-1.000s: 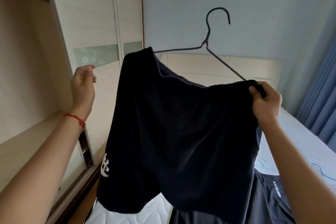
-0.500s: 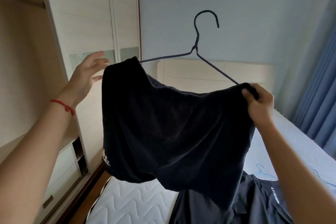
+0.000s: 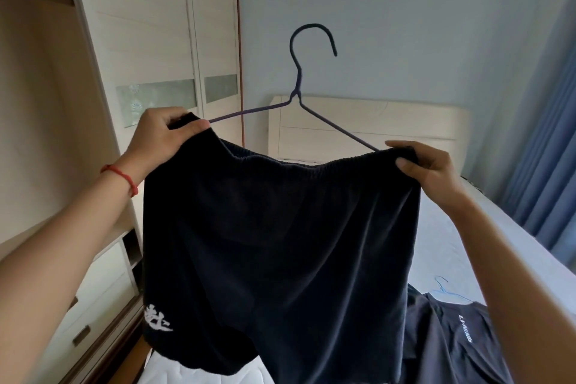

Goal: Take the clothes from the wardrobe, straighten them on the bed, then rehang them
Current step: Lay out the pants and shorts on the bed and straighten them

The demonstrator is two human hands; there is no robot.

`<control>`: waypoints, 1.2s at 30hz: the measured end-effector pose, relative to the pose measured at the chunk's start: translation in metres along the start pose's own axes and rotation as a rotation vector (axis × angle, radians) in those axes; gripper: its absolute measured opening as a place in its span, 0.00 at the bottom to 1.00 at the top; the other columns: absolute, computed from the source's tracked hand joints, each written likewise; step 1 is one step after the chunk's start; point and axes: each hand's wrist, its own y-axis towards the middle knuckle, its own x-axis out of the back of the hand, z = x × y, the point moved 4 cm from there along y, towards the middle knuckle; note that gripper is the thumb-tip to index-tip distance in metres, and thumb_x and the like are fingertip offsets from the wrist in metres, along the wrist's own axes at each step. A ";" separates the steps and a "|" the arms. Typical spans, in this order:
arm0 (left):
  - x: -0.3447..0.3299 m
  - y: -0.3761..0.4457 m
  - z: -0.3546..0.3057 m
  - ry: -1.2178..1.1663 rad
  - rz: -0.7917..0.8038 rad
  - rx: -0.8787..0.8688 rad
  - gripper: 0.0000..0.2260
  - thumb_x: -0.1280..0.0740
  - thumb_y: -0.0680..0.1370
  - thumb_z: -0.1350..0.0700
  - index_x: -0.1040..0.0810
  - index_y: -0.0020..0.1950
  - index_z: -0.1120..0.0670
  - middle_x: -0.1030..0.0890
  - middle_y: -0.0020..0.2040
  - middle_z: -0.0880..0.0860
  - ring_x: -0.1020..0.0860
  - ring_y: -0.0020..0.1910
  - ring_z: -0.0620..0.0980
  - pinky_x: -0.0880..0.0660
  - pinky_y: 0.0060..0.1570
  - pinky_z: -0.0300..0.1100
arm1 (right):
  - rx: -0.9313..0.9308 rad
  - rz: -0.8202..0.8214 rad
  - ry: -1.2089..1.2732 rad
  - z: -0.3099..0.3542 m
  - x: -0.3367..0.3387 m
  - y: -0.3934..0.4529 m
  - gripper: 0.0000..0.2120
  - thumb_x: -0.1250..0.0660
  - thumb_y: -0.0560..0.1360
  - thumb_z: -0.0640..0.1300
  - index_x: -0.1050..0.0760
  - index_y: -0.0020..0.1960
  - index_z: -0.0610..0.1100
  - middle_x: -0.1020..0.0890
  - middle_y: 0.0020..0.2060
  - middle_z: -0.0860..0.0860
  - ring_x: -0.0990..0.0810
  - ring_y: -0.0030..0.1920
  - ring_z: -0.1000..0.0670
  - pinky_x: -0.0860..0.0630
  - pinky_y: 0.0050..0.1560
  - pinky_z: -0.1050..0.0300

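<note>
We pinch the shorts (image 3: 280, 243) at both waistband corners, left hand (image 3: 159, 137) and right hand (image 3: 430, 165). Soft and light, they sag between our grips on the wire hanger (image 3: 299, 93).

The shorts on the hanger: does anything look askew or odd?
Slightly. The hanger tilts, its left end higher, and the waistband of the dark shorts sags in the middle between the left hand and right hand. No damage shows.

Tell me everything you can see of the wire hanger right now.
The wire hanger is thin dark wire, with an open hook on top, a twisted neck and two sloping arms. It stands upright in the air inside the waistband of the dark shorts, ends hidden. The left hand and right hand grip the waistband over those ends.
</note>
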 end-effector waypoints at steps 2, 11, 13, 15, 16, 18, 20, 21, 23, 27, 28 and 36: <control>0.001 -0.004 0.003 -0.042 0.016 0.024 0.09 0.31 0.73 0.53 0.23 0.34 0.55 0.23 0.27 0.45 0.26 0.27 0.36 0.34 0.27 0.24 | -0.079 0.036 0.048 -0.005 0.000 -0.003 0.18 0.36 0.75 0.33 0.24 0.57 0.54 0.16 0.36 0.59 0.20 0.40 0.61 0.24 0.46 0.70; 0.007 -0.057 0.046 -0.109 0.009 0.270 0.16 0.30 0.72 0.51 0.22 0.42 0.67 0.25 0.37 0.58 0.28 0.35 0.50 0.32 0.35 0.41 | -0.109 -0.164 -0.524 -0.022 -0.062 -0.038 0.15 0.44 0.79 0.49 0.29 0.55 0.38 0.22 0.48 0.42 0.25 0.48 0.42 0.33 0.46 0.53; 0.008 -0.077 0.055 -0.085 0.019 0.320 0.14 0.30 0.73 0.53 0.21 0.44 0.66 0.24 0.38 0.57 0.28 0.30 0.42 0.31 0.31 0.32 | -0.068 -0.054 -0.612 -0.027 -0.081 -0.051 0.17 0.43 0.79 0.52 0.30 0.58 0.39 0.22 0.53 0.41 0.25 0.53 0.41 0.32 0.50 0.52; 0.008 -0.092 0.065 -0.058 0.061 0.362 0.13 0.30 0.73 0.55 0.21 0.44 0.66 0.24 0.36 0.57 0.28 0.24 0.37 0.32 0.27 0.26 | -0.025 0.052 -0.631 -0.034 -0.094 -0.062 0.16 0.42 0.78 0.51 0.30 0.57 0.39 0.21 0.50 0.42 0.23 0.50 0.41 0.32 0.46 0.53; 0.008 -0.097 0.071 -0.041 0.091 0.383 0.13 0.31 0.73 0.55 0.21 0.44 0.66 0.23 0.35 0.57 0.27 0.23 0.37 0.32 0.26 0.25 | -0.020 0.098 -0.623 -0.039 -0.099 -0.067 0.15 0.41 0.78 0.51 0.30 0.55 0.39 0.20 0.48 0.42 0.22 0.48 0.41 0.32 0.44 0.53; 0.007 -0.102 0.082 -0.013 0.164 0.423 0.12 0.31 0.73 0.54 0.21 0.43 0.65 0.24 0.30 0.53 0.27 0.23 0.37 0.33 0.24 0.26 | -0.057 0.172 -0.583 -0.049 -0.107 -0.075 0.13 0.41 0.78 0.50 0.29 0.54 0.40 0.19 0.44 0.43 0.22 0.44 0.41 0.30 0.42 0.53; 0.001 -0.102 0.096 0.005 0.262 0.470 0.14 0.31 0.74 0.52 0.21 0.42 0.65 0.25 0.30 0.54 0.27 0.23 0.39 0.33 0.24 0.27 | -0.118 0.212 -0.532 -0.062 -0.113 -0.081 0.12 0.40 0.78 0.49 0.28 0.52 0.41 0.20 0.40 0.46 0.23 0.41 0.44 0.29 0.42 0.52; -0.005 -0.103 0.103 0.015 0.318 0.486 0.16 0.32 0.74 0.50 0.21 0.42 0.65 0.25 0.31 0.56 0.27 0.26 0.41 0.33 0.26 0.30 | -0.151 0.222 -0.515 -0.069 -0.115 -0.083 0.11 0.39 0.77 0.49 0.28 0.52 0.41 0.20 0.38 0.47 0.23 0.40 0.45 0.29 0.42 0.52; -0.019 -0.104 0.122 0.027 0.403 0.509 0.19 0.32 0.73 0.48 0.22 0.43 0.66 0.24 0.35 0.60 0.26 0.33 0.50 0.32 0.32 0.37 | -0.222 0.239 -0.482 -0.087 -0.121 -0.087 0.10 0.38 0.77 0.49 0.27 0.51 0.41 0.20 0.36 0.48 0.23 0.39 0.46 0.28 0.42 0.52; -0.060 -0.109 0.168 0.028 0.501 0.571 0.14 0.32 0.74 0.52 0.21 0.41 0.64 0.22 0.34 0.55 0.25 0.34 0.48 0.32 0.35 0.39 | -0.377 0.271 -0.459 -0.136 -0.137 -0.090 0.09 0.37 0.76 0.50 0.27 0.49 0.44 0.21 0.34 0.49 0.23 0.38 0.47 0.26 0.44 0.50; -0.072 -0.111 0.181 0.031 0.524 0.580 0.11 0.33 0.75 0.53 0.21 0.39 0.60 0.21 0.30 0.48 0.24 0.32 0.43 0.31 0.33 0.34 | -0.414 0.273 -0.464 -0.150 -0.142 -0.090 0.09 0.37 0.76 0.50 0.26 0.49 0.44 0.20 0.36 0.48 0.23 0.40 0.47 0.26 0.45 0.51; -0.172 -0.110 0.316 -0.029 0.720 0.741 0.03 0.31 0.73 0.58 0.20 0.44 0.51 0.19 0.46 0.51 0.22 0.50 0.51 0.29 0.55 0.47 | -0.691 0.332 -0.462 -0.268 -0.196 -0.075 0.07 0.37 0.76 0.44 0.27 0.54 0.44 0.21 0.36 0.49 0.24 0.35 0.49 0.27 0.38 0.54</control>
